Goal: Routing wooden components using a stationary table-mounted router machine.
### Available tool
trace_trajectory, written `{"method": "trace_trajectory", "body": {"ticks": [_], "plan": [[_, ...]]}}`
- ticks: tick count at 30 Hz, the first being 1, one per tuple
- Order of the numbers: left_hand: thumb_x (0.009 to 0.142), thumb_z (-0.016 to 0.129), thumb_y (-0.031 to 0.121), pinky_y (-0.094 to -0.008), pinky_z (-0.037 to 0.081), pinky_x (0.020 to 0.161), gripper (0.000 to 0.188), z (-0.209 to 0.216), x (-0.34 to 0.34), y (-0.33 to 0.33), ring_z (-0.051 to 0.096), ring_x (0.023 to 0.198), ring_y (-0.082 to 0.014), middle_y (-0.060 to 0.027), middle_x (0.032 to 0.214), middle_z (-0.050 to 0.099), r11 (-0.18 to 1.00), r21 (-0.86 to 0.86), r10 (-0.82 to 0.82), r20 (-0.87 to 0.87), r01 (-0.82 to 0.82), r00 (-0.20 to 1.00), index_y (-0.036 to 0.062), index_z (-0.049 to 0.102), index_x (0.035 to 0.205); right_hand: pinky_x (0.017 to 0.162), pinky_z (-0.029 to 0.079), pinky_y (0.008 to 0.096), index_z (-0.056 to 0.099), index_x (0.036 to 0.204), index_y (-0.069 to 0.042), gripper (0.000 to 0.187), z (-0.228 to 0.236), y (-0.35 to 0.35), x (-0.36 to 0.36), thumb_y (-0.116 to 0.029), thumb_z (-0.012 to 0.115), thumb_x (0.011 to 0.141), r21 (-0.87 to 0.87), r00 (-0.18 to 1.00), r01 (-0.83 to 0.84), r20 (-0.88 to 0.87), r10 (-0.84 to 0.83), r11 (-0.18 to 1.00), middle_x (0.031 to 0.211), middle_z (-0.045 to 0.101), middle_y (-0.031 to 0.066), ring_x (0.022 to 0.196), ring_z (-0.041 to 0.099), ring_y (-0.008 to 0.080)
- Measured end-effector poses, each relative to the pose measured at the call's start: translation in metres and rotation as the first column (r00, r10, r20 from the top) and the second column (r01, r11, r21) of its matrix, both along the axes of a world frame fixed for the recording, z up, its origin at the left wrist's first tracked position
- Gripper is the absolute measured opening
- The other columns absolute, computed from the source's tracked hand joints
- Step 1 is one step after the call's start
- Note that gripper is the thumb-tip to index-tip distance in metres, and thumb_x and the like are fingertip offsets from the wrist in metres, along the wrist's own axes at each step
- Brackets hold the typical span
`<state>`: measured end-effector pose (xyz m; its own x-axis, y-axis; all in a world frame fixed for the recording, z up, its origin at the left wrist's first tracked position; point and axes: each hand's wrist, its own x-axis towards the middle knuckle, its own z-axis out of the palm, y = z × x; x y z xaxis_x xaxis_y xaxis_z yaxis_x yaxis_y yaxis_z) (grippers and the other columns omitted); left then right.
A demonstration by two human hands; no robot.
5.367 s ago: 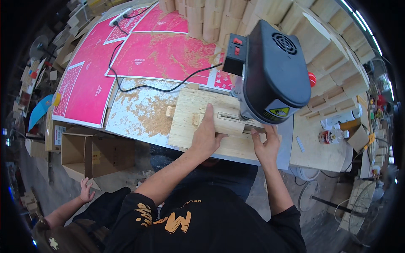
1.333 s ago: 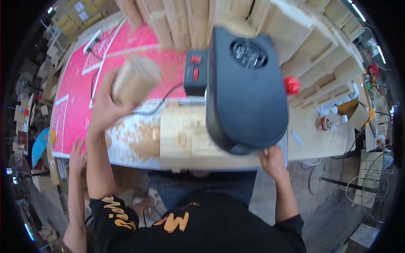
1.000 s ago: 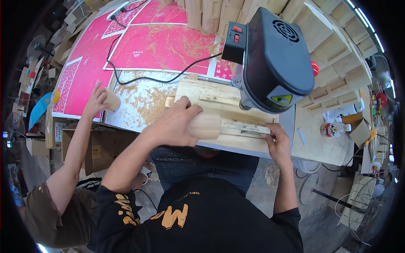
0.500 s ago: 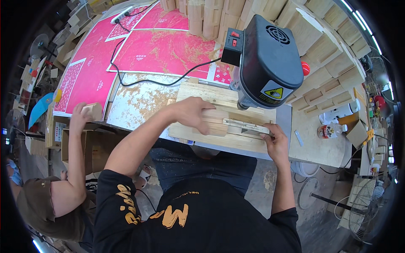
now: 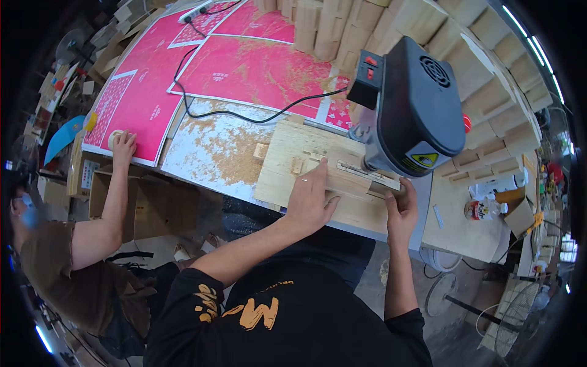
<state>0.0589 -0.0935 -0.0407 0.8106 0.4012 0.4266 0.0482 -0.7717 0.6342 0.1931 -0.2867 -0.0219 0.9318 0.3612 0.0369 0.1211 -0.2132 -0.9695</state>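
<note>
The left hand (image 5: 312,199) lies palm down, fingers spread and loosely flat, on a pale wooden block (image 5: 347,181) that rests on the plywood board (image 5: 293,168); it presses on the block rather than closing round it; a ring shows on one finger. The right hand (image 5: 400,211) sits just right of it at the near right end of the same block, fingers curled against the wood, though how firmly it grips cannot be told. The block runs left to right under the dark grey motor housing (image 5: 419,113) of a benchtop machine, which stands over the far right part of the board; a black switch box (image 5: 370,79) with red buttons is fixed to its left side, and a black cable (image 5: 244,116) trails from it to the far left across the tabletop (image 5: 214,150). Sawdust lies thick on the tabletop left of the board, with a few small wood offcuts (image 5: 262,150) at the board's left edge. Pink printed sheets (image 5: 244,67) cover the far left of the tabletop; stacked wooden pieces (image 5: 379,18) stand along the far side. Well apart on the left, another person's hand (image 5: 124,144) rests on a round wooden piece (image 5: 115,137) at the near edge of a pink sheet. On the right a plastic bottle (image 5: 483,210) lies on a lower wooden surface.
</note>
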Motion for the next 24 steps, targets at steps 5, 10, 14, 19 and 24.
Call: {"method": "trace_trajectory", "body": {"ticks": [5,10,14,19,24], "plan": [[0.077,0.081,0.017,-0.0424,0.04,0.088,0.092,-0.001,-0.002,0.01,0.06,0.105,-0.034,-0.0235,0.122,0.059,0.977,0.21,0.027,0.052,-0.037,0.998,-0.0115,0.03,0.149,0.104,0.044,0.0314,0.049,0.142,-0.001,0.05,-0.023,0.01,-0.003,0.003,0.06,0.093,-0.012,0.976,0.037,0.214,-0.034,0.999,0.12,0.064,0.0128,0.112,0.062,0.0178],[0.077,0.082,0.022,-0.0403,0.038,0.083,0.091,-0.014,0.006,0.016,0.062,0.099,-0.0283,-0.0178,0.115,0.063,0.958,0.264,0.092,0.076,-0.109,0.993,-0.0102,0.034,0.147,0.11,0.04,0.0355,0.044,0.146,0.003,0.057,-0.012,-0.002,0.005,0.001,0.06,0.092,-0.145,0.984,-0.048,0.161,0.072,0.988,0.129,0.061,0.0148,0.12,0.059,0.022],[0.076,0.083,0.025,-0.0397,0.037,0.079,0.092,-0.014,0.007,0.014,0.064,0.092,-0.0251,-0.0137,0.109,0.066,0.951,0.291,0.102,0.035,-0.107,0.994,-0.01,0.036,0.147,0.106,0.041,0.0361,0.048,0.144,0.005,0.051,0.085,0.019,0.055,-0.025,0.055,0.103,0.152,0.967,-0.034,0.254,-0.006,0.988,0.136,0.059,0.0178,0.124,0.056,0.0248],[0.079,0.08,0.026,-0.0398,0.037,0.076,0.087,-0.016,0.002,0.015,0.065,0.095,-0.0221,-0.0132,0.118,0.066,0.951,0.279,0.147,-0.019,-0.136,0.989,-0.008,0.038,0.147,0.091,0.042,0.0323,0.057,0.126,0.003,0.048,0.156,0.056,0.052,-0.039,0.042,0.109,0.545,0.99,-0.135,0.105,0.093,0.828,0.106,0.06,0.0101,0.099,0.057,0.0188],[0.077,0.084,0.025,-0.0391,0.035,0.075,0.092,-0.013,0.004,0.015,0.061,0.078,-0.0222,-0.0089,0.095,0.065,0.938,0.317,0.119,0.073,-0.136,0.99,-0.0097,0.036,0.148,0.086,0.046,0.0384,0.058,0.083,-0.005,0.025,0.069,0.0,0.009,-0.028,0.061,0.092,-0.065,0.472,-0.181,0.87,0.145,0.981,0.111,0.072,0.016,0.096,0.059,0.032]]}}
